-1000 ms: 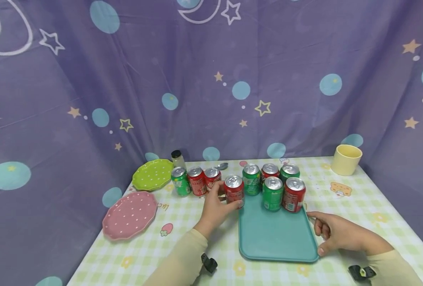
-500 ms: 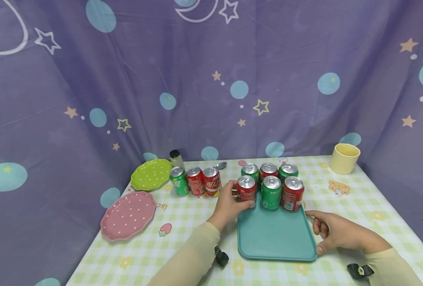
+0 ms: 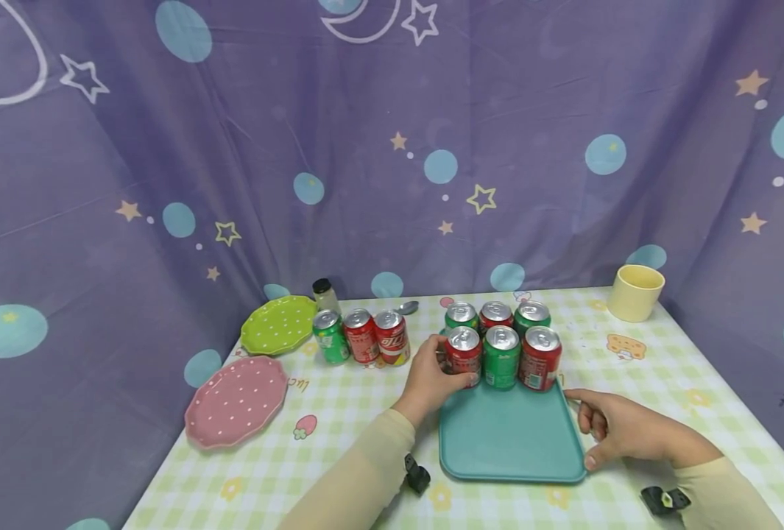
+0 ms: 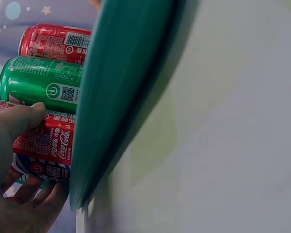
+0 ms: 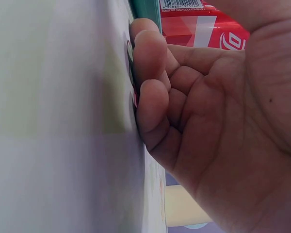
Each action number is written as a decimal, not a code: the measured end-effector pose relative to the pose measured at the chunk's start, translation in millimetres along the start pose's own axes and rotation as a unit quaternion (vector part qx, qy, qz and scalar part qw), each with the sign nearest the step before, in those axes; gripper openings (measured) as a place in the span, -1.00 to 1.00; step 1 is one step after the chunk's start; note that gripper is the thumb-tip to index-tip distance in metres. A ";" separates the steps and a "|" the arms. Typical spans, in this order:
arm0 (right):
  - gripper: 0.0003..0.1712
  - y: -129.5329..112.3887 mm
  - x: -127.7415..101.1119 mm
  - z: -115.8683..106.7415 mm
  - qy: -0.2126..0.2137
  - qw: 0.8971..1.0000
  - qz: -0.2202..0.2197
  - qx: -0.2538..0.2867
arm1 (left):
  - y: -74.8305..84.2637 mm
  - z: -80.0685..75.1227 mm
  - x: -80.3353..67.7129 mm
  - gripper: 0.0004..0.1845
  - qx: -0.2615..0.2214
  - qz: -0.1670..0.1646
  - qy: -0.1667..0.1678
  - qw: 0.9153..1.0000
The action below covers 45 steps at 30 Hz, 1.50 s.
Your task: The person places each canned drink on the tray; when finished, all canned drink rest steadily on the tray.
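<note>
Left hand [image 3: 431,379] grip wraps red aluminium cola can [image 3: 463,357], front-left on teal plastic tray [image 3: 511,442]. Right hand [image 3: 620,430] holds tray edge, fingers curled. Risk — nudge topples neighbouring green can [image 3: 501,357]; tray slides on desk.

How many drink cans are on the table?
9: six metal drink cans on the teal plastic tray, in two rows; three in a row left of it. None seems hidden.
</note>
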State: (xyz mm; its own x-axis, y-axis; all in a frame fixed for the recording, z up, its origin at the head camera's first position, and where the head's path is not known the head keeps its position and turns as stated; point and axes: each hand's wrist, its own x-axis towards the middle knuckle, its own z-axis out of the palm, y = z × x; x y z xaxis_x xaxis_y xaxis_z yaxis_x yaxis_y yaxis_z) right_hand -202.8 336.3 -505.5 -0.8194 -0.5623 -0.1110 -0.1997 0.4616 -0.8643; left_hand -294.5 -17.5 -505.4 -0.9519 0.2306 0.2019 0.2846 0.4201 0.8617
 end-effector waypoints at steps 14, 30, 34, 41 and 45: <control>0.30 -3.0 -0.7 0.0 -0.003 1.000 0.002 0.005 | 7.6 -5.9 -3.2 -0.17 0.028 -0.001 -0.001 1.000; 0.28 -0.7 -0.1 0.5 -0.005 1.000 0.000 0.014 | 31.1 -135.7 -4.0 -0.32 -0.015 0.162 0.147 0.976; 0.30 1.3 0.0 0.8 -0.006 1.000 -0.001 0.014 | 16.5 -168.6 -2.2 -0.32 -0.010 0.158 0.190 0.969; 0.29 5.0 1.2 0.6 -0.005 1.000 -0.001 0.013 | -19.3 -210.1 -1.6 -0.27 0.018 0.084 0.224 0.971; 0.28 5.9 1.2 -0.1 -0.004 1.000 0.002 0.008 | -36.7 -218.4 -2.4 -0.24 0.004 0.032 0.215 0.976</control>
State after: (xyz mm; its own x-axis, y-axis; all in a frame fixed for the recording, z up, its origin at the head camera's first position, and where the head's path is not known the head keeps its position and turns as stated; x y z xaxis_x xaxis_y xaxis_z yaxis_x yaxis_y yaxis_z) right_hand -205.1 338.4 -510.6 -0.8164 -0.5653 -0.1183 -0.1872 0.4529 -0.8717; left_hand -327.6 -225.2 -435.8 -0.8916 -0.1317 0.4333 0.3444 0.4241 0.8376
